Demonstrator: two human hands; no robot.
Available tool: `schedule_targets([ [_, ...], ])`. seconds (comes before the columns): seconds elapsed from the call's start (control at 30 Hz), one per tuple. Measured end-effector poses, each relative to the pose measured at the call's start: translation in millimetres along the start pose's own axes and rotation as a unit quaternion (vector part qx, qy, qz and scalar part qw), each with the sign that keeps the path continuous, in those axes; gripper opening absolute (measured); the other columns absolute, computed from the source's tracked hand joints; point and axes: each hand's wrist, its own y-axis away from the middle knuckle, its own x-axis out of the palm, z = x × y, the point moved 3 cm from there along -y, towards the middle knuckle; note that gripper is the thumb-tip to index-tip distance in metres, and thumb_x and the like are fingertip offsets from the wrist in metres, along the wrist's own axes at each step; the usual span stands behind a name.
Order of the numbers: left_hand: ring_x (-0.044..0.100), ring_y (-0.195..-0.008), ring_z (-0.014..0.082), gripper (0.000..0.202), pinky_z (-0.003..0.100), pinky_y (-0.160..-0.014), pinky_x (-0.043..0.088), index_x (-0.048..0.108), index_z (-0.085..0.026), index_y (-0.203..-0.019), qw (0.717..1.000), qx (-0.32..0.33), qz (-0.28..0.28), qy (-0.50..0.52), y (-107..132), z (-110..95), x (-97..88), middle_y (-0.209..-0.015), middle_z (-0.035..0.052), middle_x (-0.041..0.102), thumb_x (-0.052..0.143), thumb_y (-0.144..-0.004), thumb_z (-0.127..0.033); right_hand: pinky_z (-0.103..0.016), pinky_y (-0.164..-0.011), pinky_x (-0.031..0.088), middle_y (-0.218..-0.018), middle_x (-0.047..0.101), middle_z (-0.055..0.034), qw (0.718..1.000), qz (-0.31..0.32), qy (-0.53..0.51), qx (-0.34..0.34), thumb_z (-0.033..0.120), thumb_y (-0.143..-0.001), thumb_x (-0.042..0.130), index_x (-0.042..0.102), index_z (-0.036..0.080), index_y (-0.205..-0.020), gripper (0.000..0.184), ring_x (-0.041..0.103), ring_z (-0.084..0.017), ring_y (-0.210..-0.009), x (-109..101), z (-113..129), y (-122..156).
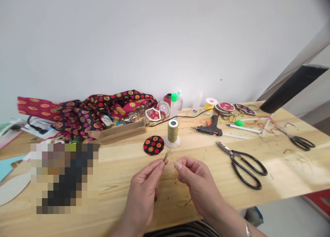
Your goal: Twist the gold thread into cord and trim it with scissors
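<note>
My left hand (146,183) pinches a small bundle of olive threads (167,155) whose loose ends fan out past the fingertips. Thumb and forefinger of my right hand (192,171) are pressed together on a thin gold thread (171,163) that runs across to the bundle. Just beyond both hands stands an olive-gold thread spool (173,131), upright on its white base. A round black disc patterned with red and yellow flowers (154,145) lies left of the spool. To the right of my right hand rest large black-handled scissors (242,165), their blades pointing away.
A glue gun (210,127) with its cord lies behind the scissors. Patterned fabric (87,113) and a cardboard tray (120,133) are at back left. Small bottles (174,104), a yellow ribbon spool (210,104) and smaller scissors (300,142) line the back and right. A blurred block covers the left.
</note>
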Motion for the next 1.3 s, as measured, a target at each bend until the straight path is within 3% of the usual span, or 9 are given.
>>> schedule_targets([
  [0.13, 0.019, -0.042, 0.0049, 0.041, 0.02, -0.039, 0.014, 0.073, -0.012, -0.096, 0.999, -0.04, 0.033, 0.013, 2.2, 4.6, 1.9, -0.042, -0.0102, 0.028, 0.076, -0.064, -0.038, -0.021, -0.057, 0.035, -0.056, 0.051, 0.0046, 0.999, -0.037, -0.003, -0.012, 0.034, -0.072, 0.07, 0.063, 0.014, -0.066, 0.022, 0.039, -0.007, -0.055, 2.7, -6.8, -2.6],
  [0.37, 0.017, -0.042, 0.0044, 0.033, 0.02, -0.039, 0.012, 0.073, -0.014, -0.091, 0.996, -0.065, 0.054, 0.026, 4.1, 9.9, 5.1, -0.042, -0.0104, 0.026, 0.074, -0.068, -0.037, -0.027, -0.068, 0.045, -0.068, 0.066, -0.0032, 0.997, -0.05, 0.056, -0.021, 0.035, -0.073, 0.068, 0.064, 0.013, -0.068, 0.023, 0.057, -0.014, -0.067, 7.9, -9.6, -4.1],
  [0.43, 0.017, -0.042, 0.0041, 0.03, 0.02, -0.039, 0.012, 0.073, -0.014, -0.089, 0.996, -0.057, 0.057, 0.028, 4.6, 8.9, 6.0, -0.042, -0.0102, 0.028, 0.074, -0.068, -0.036, -0.028, -0.066, 0.046, -0.066, 0.065, -0.0031, 0.996, -0.056, 0.059, -0.029, 0.035, -0.072, 0.068, 0.063, 0.013, -0.068, 0.023, 0.057, -0.014, -0.065, 8.8, -8.5, -4.1],
  [0.57, 0.022, -0.042, 0.0033, 0.028, 0.02, -0.039, 0.013, 0.073, -0.013, -0.084, 0.997, -0.04, 0.06, 0.024, 5.2, 6.3, 7.1, -0.049, -0.0056, 0.045, 0.074, -0.068, -0.035, -0.027, -0.058, 0.044, -0.058, 0.059, 0.0002, 0.996, -0.051, 0.067, -0.041, 0.034, -0.073, 0.065, 0.058, 0.015, -0.067, 0.022, 0.053, -0.012, -0.056, 9.0, -9.4, -5.5],
  [0.77, 0.022, -0.041, 0.0041, 0.029, 0.02, -0.039, 0.015, 0.072, -0.012, -0.084, 0.996, -0.053, 0.049, 0.043, 3.2, 8.9, 5.2, -0.043, -0.0103, 0.029, 0.076, -0.066, -0.034, -0.026, -0.06, 0.042, -0.065, 0.059, -0.0012, 0.988, -0.069, 0.126, -0.055, 0.033, -0.072, 0.064, 0.059, 0.014, -0.068, 0.02, 0.05, -0.012, -0.061, 5.3, -9.5, -6.1],
  [0.9, 0.023, -0.041, 0.0042, 0.032, 0.02, -0.039, 0.016, 0.072, -0.011, -0.086, 0.998, -0.043, 0.037, 0.031, 2.1, 8.5, 4.6, -0.042, -0.0099, 0.032, 0.077, -0.064, -0.034, -0.025, -0.06, 0.042, -0.064, 0.058, 0.0001, 0.988, -0.057, 0.133, -0.049, 0.033, -0.073, 0.063, 0.06, 0.014, -0.069, 0.021, 0.049, -0.012, -0.061, 3.7, -8.6, -6.8],
  [1.07, 0.024, -0.04, 0.0038, 0.032, 0.019, -0.038, 0.017, 0.072, -0.011, -0.085, 0.998, -0.041, 0.043, 0.027, 2.8, 6.0, 6.7, -0.042, -0.01, 0.033, 0.076, -0.064, -0.035, -0.027, -0.066, 0.044, -0.074, 0.063, -0.0012, 0.993, -0.033, 0.106, -0.032, 0.032, -0.07, 0.069, 0.065, 0.014, -0.082, 0.022, 0.054, -0.013, -0.068, 2.5, -8.2, -9.7],
  [1.3, 0.023, -0.039, 0.0038, 0.03, 0.019, -0.038, 0.017, 0.073, -0.012, -0.085, 0.998, -0.046, 0.047, 0.011, 3.6, 8.7, 5.9, -0.041, -0.0101, 0.033, 0.074, -0.066, -0.035, -0.028, -0.068, 0.041, -0.067, 0.06, -0.0005, 0.989, 0.011, 0.137, -0.05, 0.031, -0.076, 0.064, 0.071, 0.017, -0.068, 0.018, 0.051, -0.015, -0.069, 1.5, -6.5, -10.3],
])
